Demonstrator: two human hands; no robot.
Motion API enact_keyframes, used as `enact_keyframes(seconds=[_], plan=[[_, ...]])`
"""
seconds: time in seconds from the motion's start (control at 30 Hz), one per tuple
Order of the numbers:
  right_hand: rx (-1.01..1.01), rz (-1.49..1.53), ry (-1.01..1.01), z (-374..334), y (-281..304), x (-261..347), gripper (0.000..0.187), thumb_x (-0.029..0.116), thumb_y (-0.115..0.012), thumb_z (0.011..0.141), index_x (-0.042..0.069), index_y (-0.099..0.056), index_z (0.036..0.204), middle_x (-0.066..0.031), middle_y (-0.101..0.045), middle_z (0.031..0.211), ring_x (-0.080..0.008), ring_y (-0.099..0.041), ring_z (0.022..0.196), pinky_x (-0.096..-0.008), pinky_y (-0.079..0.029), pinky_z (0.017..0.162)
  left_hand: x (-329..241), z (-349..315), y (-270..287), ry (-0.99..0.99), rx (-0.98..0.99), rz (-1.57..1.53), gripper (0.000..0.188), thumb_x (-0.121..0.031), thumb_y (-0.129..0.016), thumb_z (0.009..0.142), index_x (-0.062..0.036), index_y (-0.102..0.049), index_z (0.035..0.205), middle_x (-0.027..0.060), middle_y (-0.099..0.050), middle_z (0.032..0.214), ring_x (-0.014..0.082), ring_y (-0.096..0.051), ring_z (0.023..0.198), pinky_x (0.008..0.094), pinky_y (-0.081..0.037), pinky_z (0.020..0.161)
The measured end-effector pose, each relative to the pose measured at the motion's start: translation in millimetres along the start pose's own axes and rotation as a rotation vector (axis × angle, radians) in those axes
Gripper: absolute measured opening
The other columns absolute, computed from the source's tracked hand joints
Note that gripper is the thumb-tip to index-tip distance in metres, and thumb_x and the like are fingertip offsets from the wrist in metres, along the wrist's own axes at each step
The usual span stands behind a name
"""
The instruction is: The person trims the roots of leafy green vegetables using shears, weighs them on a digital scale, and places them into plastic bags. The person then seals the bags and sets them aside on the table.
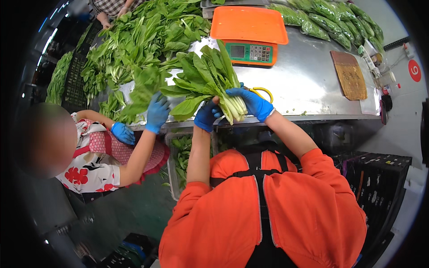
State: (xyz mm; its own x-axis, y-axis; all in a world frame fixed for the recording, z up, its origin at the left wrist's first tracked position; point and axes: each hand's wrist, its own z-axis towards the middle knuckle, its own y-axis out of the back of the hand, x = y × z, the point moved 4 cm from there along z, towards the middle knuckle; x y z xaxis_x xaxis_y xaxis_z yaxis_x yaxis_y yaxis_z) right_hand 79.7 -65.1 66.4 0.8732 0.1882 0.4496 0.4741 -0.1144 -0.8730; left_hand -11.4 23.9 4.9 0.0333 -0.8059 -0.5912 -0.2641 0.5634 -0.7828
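Above the near edge of the steel table, both my hands are closed round a bunch of leafy greens (206,77) with pale stems. My left hand (207,116), in a dark blue glove, grips it from the left, low on the leaves. My right hand (254,102), in a brighter blue glove, wraps the stems from the right. The stem ends point down toward me and the leaves spread up and left. A yellow looped handle (263,93) shows just beyond my right hand; whether that hand holds it I cannot tell.
A scale (250,27) with an orange tray stands beyond the bunch. Loose greens (147,40) heap at left; bagged greens (330,20) lie far right, near a brown board (348,76). At left a co-worker's gloved hand (157,111) holds blurred greens. A crate (173,167) sits below the edge.
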Motion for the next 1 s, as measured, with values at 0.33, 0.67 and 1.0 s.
enact_keyframes(seconds=[0.33, 0.67, 1.0], plan=[[-0.023, 0.032, -0.104, -30, 19, 7, 0.036, 0.032, -0.053, 0.084, 0.008, -0.050, 0.110, -0.0119, -0.059, 0.099, -0.0259, -0.060, 0.086, -0.0466, -0.049, 0.075, 14, 37, -65, 0.076, 0.104, -0.163, 0.066, -0.041, -0.062, 0.074, -0.0001, -0.041, 0.122, 0.0141, -0.053, 0.113, 0.0263, -0.054, 0.099, 0.0345, -0.043, 0.088], [-0.909, -1.851, -0.076, -90, 97, 56, 0.051, 0.038, -0.061, 0.073, 0.004, -0.051, 0.109, -0.0163, -0.060, 0.089, -0.0283, -0.061, 0.076, -0.0348, -0.048, 0.066, -10, 62, -86, -0.258, 0.295, -0.547, 0.058, -0.036, -0.052, 0.081, 0.0003, -0.033, 0.123, 0.0133, -0.047, 0.110, 0.0238, -0.047, 0.098, 0.0526, -0.025, 0.100], [-0.867, -2.056, -0.025, -73, 118, 23, 0.061, 0.020, -0.058, 0.068, 0.005, -0.040, 0.124, -0.0166, -0.060, 0.079, -0.0315, -0.060, 0.069, -0.0405, -0.047, 0.061, -34, 45, -88, -0.328, 0.232, -0.576, 0.059, -0.035, -0.055, 0.079, 0.0035, -0.037, 0.119, 0.0165, -0.050, 0.106, 0.0275, -0.049, 0.095, 0.0469, -0.037, 0.091]])
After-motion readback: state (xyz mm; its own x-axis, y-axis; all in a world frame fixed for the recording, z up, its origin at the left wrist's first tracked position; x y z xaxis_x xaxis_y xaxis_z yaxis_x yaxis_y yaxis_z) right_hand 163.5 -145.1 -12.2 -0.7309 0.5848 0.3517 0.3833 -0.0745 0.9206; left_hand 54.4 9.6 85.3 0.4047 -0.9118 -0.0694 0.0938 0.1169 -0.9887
